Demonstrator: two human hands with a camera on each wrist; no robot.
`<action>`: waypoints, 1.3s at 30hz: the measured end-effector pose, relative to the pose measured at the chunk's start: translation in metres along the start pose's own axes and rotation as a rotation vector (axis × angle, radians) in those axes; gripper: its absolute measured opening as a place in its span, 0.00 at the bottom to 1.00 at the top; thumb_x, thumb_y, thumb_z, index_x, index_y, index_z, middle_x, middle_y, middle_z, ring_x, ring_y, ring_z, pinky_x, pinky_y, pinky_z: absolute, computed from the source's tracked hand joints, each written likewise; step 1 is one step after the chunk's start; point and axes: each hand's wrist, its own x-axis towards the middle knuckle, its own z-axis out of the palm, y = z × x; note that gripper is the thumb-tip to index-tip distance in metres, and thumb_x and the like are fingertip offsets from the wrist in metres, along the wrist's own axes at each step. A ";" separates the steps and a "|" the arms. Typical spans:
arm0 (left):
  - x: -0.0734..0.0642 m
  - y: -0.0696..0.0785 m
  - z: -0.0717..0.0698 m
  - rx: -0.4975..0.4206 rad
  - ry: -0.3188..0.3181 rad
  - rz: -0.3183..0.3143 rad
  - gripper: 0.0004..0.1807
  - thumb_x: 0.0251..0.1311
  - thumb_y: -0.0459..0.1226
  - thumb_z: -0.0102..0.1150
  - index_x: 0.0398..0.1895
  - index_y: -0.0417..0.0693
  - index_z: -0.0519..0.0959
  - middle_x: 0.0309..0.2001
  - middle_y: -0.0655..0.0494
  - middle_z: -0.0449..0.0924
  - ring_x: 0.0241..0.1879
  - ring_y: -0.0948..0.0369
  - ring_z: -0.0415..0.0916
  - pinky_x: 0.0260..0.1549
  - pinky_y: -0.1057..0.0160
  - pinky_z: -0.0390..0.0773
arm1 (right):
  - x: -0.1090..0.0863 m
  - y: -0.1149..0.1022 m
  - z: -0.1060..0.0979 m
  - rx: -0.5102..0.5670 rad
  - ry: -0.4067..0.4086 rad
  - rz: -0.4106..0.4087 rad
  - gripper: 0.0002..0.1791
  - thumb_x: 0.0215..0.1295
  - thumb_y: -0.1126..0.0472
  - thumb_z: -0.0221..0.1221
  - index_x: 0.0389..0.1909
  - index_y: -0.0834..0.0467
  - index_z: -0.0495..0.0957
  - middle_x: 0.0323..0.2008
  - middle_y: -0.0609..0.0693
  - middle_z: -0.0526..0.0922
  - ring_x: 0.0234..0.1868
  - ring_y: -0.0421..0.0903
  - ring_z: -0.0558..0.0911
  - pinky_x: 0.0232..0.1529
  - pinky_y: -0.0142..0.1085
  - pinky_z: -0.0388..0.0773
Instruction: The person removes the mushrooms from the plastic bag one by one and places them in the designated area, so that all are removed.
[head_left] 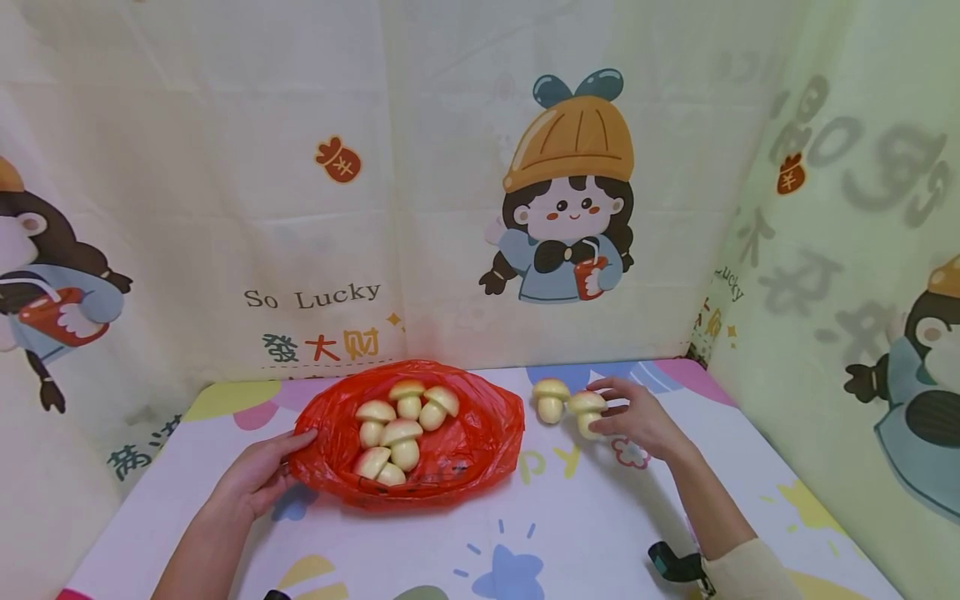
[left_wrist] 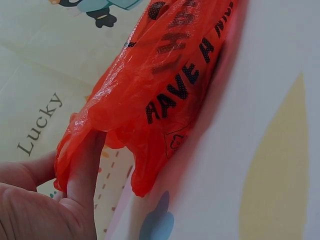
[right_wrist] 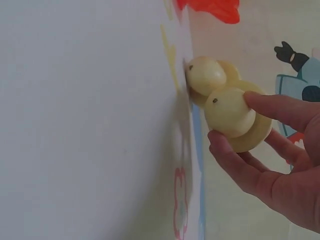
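A red plastic bag lies on the table with its mouth spread wide, and several toy mushrooms sit inside. My left hand pinches the bag's left rim between thumb and fingers; the left wrist view shows the thin red film folded over a finger. At the right, my right hand grips a cream mushroom with a reddish-tinged cap, thumb and fingertips around it. In the right wrist view its rounded stem faces the camera. Another mushroom stands just left of it on the table.
The table wears a white cover printed with coloured shapes. Patterned cloth hangs upright along the back and both sides. A small black device is by the right sleeve.
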 end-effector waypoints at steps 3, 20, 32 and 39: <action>0.000 0.000 0.000 -0.002 -0.001 0.002 0.47 0.72 0.45 0.64 0.85 0.44 0.49 0.41 0.67 0.84 0.44 0.65 0.86 0.54 0.59 0.86 | 0.001 0.003 0.002 -0.029 -0.007 0.003 0.33 0.58 0.64 0.74 0.65 0.61 0.75 0.61 0.65 0.79 0.57 0.61 0.84 0.47 0.39 0.88; -0.001 0.000 0.000 -0.009 -0.004 0.008 0.47 0.72 0.45 0.64 0.84 0.43 0.49 0.42 0.67 0.84 0.45 0.64 0.86 0.55 0.58 0.86 | 0.003 0.010 0.010 -0.085 -0.019 0.006 0.34 0.58 0.64 0.75 0.65 0.61 0.75 0.63 0.68 0.78 0.55 0.62 0.84 0.46 0.44 0.89; -0.001 0.000 0.000 -0.010 -0.003 0.008 0.47 0.72 0.45 0.64 0.84 0.44 0.49 0.42 0.67 0.83 0.45 0.65 0.86 0.55 0.58 0.86 | 0.004 0.008 0.011 -0.081 -0.018 0.001 0.33 0.58 0.64 0.74 0.65 0.60 0.75 0.63 0.67 0.77 0.55 0.61 0.84 0.47 0.43 0.89; -0.001 0.000 0.000 -0.012 -0.005 0.004 0.47 0.72 0.45 0.64 0.85 0.44 0.49 0.42 0.67 0.84 0.45 0.65 0.86 0.55 0.59 0.86 | 0.005 0.008 0.011 -0.066 -0.027 -0.008 0.33 0.58 0.65 0.74 0.65 0.61 0.74 0.63 0.68 0.77 0.56 0.62 0.84 0.47 0.42 0.89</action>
